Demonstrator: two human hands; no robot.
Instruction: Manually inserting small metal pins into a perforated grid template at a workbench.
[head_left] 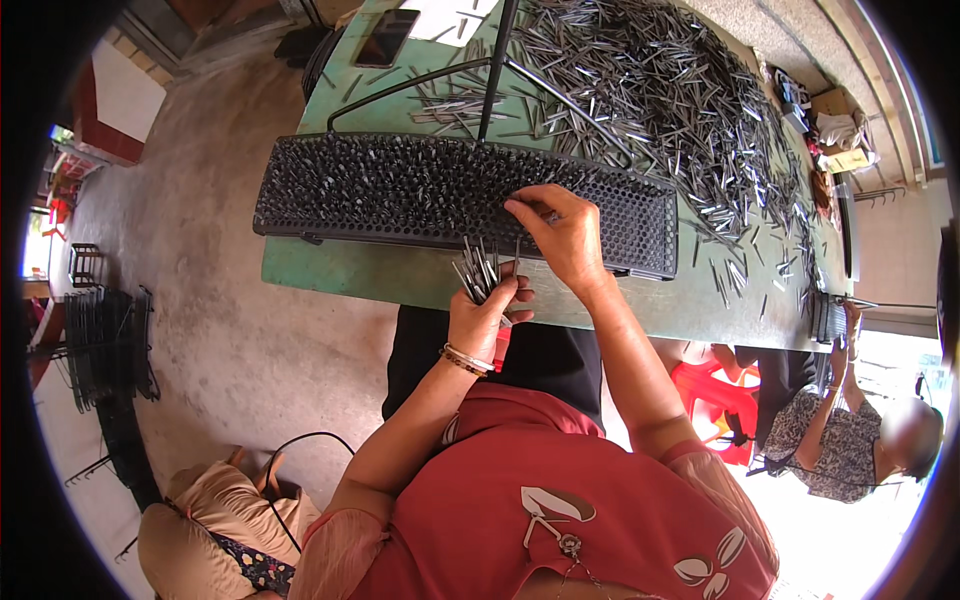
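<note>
My left hand (pixel 486 308) is closed around a bunch of thin metal strips (pixel 478 270), which fan upward just in front of a long black perforated rack (pixel 640 225). Many dark strips stand upright in the rack's left and middle parts; round holes show along its right part. Over the rack, right of its middle, my right hand (pixel 562 235) is closed in a pinch, thumb and forefinger near the standing strips. Whatever those fingertips hold is too small to make out.
A large heap of loose metal strips (pixel 660 100) covers the far right of the green table (pixel 380 275). Black metal bars rise behind the rack. A dark phone (pixel 387 38) lies far left. At right, another person (pixel 840 440) works by a red stool (pixel 715 395); someone in tan sits lower left.
</note>
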